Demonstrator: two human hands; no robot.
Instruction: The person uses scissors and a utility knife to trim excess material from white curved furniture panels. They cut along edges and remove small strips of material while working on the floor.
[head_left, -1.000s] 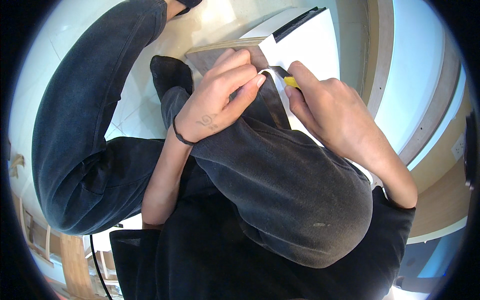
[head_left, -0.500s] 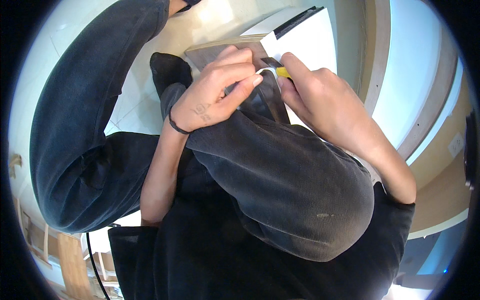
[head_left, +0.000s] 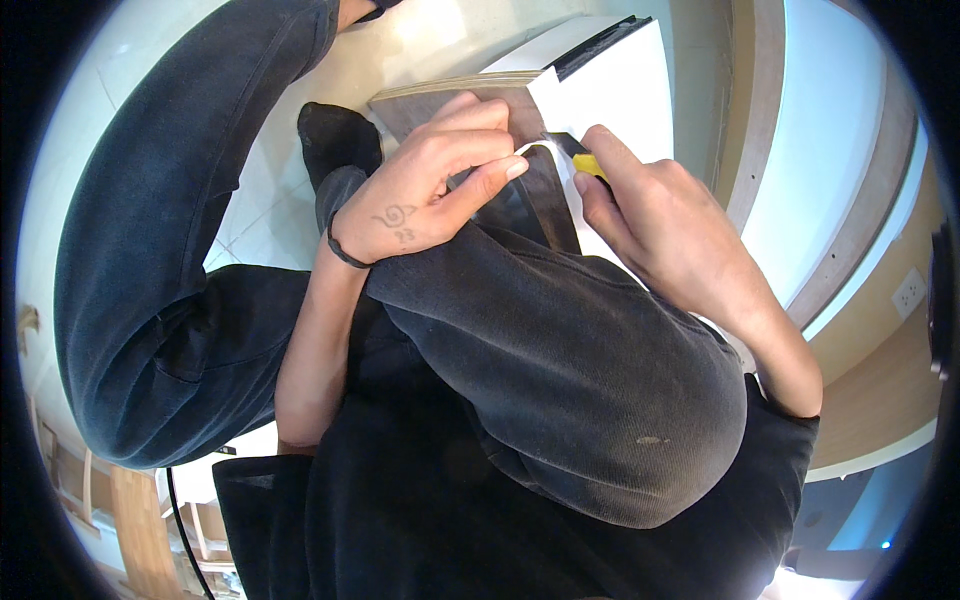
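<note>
My left hand (head_left: 435, 190) rests by my raised knee, thumb and forefinger pinched on the end of a thin white strip (head_left: 543, 146). The strip arches over to the edge of a brown and white board (head_left: 625, 95). In my right hand (head_left: 675, 225) is a yellow utility knife (head_left: 588, 165), its dark blade (head_left: 566, 144) close to the strip and the board's edge. Whether the blade touches the strip I cannot tell. My left hand's other fingers curl against the board's brown wood-look face (head_left: 525, 105).
My bent legs in dark trousers (head_left: 570, 380) frame the work, with a socked foot (head_left: 340, 145) on the pale tiled floor (head_left: 255, 205). A curved wooden panel (head_left: 752, 110) stands at the right, near a wall socket (head_left: 908, 292). A black cable (head_left: 176, 520) runs at lower left.
My right hand has drawn the knife a little to the right and nearer to me. My left hand keeps its pinch on the strip, almost in place.
</note>
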